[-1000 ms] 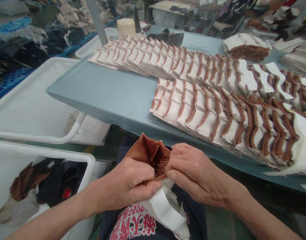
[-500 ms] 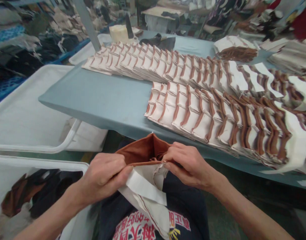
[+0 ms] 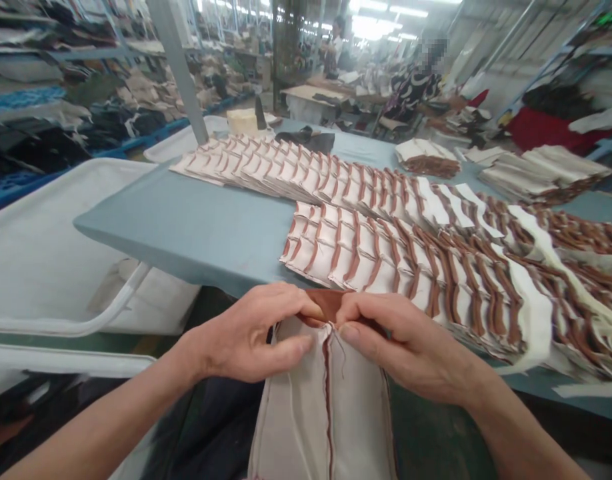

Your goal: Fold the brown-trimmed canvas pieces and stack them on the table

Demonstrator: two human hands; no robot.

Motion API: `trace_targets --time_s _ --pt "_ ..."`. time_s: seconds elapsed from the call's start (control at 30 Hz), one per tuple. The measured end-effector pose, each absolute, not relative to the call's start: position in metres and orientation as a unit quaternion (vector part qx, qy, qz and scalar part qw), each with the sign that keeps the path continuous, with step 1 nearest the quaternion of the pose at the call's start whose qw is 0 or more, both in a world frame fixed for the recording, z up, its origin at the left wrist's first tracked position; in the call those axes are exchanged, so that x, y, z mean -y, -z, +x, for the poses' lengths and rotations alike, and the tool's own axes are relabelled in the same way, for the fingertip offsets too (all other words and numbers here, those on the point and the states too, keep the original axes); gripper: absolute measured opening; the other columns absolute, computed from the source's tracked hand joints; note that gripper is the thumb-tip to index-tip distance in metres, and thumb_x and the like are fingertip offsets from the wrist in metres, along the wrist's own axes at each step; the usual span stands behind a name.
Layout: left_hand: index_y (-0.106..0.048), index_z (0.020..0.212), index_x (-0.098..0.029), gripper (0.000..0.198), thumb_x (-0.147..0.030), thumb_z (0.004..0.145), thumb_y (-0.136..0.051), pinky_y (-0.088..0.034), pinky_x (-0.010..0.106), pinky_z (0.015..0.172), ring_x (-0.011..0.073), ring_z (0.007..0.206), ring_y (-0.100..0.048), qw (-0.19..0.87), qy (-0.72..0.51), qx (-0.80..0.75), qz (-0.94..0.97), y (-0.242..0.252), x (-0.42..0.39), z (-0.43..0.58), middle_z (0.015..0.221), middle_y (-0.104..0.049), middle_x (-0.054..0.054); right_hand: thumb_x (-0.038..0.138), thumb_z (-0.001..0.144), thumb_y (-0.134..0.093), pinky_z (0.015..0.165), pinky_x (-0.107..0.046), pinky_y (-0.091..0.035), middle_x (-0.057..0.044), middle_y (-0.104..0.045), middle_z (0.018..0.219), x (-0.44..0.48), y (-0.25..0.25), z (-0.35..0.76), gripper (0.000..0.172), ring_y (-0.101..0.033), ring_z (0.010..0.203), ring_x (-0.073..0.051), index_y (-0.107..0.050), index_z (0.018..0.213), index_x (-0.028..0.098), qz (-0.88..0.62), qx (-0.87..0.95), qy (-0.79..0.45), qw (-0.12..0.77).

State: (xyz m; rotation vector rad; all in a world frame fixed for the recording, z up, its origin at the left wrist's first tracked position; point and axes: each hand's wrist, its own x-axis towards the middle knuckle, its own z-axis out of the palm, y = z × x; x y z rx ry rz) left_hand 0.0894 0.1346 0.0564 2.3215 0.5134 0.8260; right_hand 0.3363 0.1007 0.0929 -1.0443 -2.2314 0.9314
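Between my hands hangs a tube-shaped sewn leather piece (image 3: 359, 413), pale backing outward and brown leather showing inside its top opening. A dark seam runs down its middle, with loose threads at the top end. My left hand (image 3: 266, 333) has its fingers hooked over the top edge left of the seam, thumb on the pale face. Just right of the seam, my right hand (image 3: 386, 330) pinches the top edge between thumb and fingers. The lower end of the piece runs out of the picture.
A blue-grey covered table (image 3: 186, 227) bears long overlapping rows of similar pieces (image 3: 356, 247), with white strips (image 3: 523, 307) laid across. White bins (image 3: 51, 200) stand at the left. Further back are pale stacks (image 3: 546, 170) and a person (image 3: 416, 80).
The piece has turned so its seamed pale face is toward me, hanging lower. My left hand has moved right, closer to my right hand at the seam. The view has tilted up.
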Motion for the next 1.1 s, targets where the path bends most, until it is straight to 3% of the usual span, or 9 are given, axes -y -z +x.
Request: trace_targets --time_s 0.17,0.47,0.8,1.1 --pt "-0.065 0.090 -0.014 0.015 -0.008 0.090 -0.051 -0.045 0.020 0.069 0.0103 0.070 -0.060 0.332 -0.295 -0.190 0.876 -0.062 -0.131 0.100 0.078 -0.068 0.000 0.023 0.105 -0.051 0.060 -0.024 -0.033 0.006 -0.051 0.068 -0.095 -0.083 0.333 0.028 -0.045 0.062 -0.010 -0.054 0.077 0.020 -0.400 0.806 -0.363 0.243" --pt "-0.066 0.085 -0.014 0.021 -0.007 0.089 -0.046 -0.042 0.026 0.064 0.0132 0.065 -0.057 0.221 -0.280 -0.199 0.913 -0.047 -0.122 0.099 0.072 -0.066 0.001 0.027 0.104 -0.049 0.062 -0.026 -0.034 0.005 -0.053 0.071 -0.093 -0.062 0.330 0.027 -0.046 0.065 -0.011 -0.055 0.079 0.020 -0.408 0.771 -0.425 0.241" --pt "-0.061 0.074 -0.014 0.020 -0.016 0.088 -0.048 -0.036 0.018 0.059 0.0071 0.059 -0.047 0.482 -0.266 -0.243 0.799 -0.041 -0.125 0.104 0.064 -0.052 -0.005 0.024 0.088 -0.064 0.064 -0.026 -0.034 0.004 -0.056 0.074 -0.092 -0.046 0.320 0.010 -0.046 0.065 -0.012 -0.059 0.081 0.019 -0.420 0.766 -0.387 0.296" --pt "-0.062 0.072 -0.013 0.025 -0.025 0.091 -0.052 -0.035 0.020 0.057 0.0092 0.058 -0.046 0.550 -0.259 -0.263 0.750 -0.038 -0.126 0.099 0.064 -0.053 -0.003 0.022 0.093 -0.063 0.066 -0.026 -0.038 0.001 -0.063 0.078 -0.096 -0.042 0.321 0.007 -0.054 0.069 -0.013 -0.062 0.086 0.019 -0.362 0.801 -0.351 0.324"
